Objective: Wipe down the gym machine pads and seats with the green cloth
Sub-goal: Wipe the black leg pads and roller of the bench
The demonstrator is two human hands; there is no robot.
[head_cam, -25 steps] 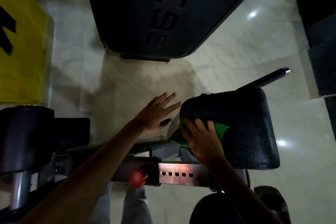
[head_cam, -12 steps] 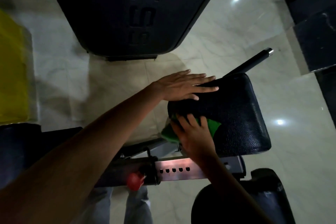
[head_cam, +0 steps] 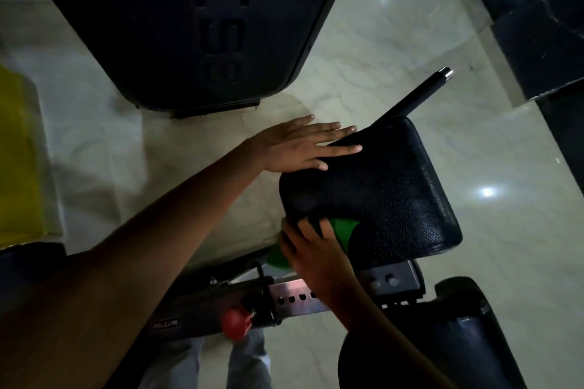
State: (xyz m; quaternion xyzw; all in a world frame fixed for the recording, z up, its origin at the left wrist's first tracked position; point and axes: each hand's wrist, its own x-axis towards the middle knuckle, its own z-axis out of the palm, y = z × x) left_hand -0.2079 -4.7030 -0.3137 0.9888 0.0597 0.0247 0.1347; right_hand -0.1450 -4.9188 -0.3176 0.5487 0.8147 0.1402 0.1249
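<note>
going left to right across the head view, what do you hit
yellow panel → red knob → left hand → green cloth under the right hand → black seat pad → chrome-tipped handle

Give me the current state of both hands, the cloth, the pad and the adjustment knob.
left hand: flat, fingers straight, resting on the pad's far edge
right hand: fingers curled on the cloth at the pad's near corner
green cloth: bunched, pressed against the pad, mostly under the hand
black pad: not folded, most of its top bare
red knob: untouched on the frame
</note>
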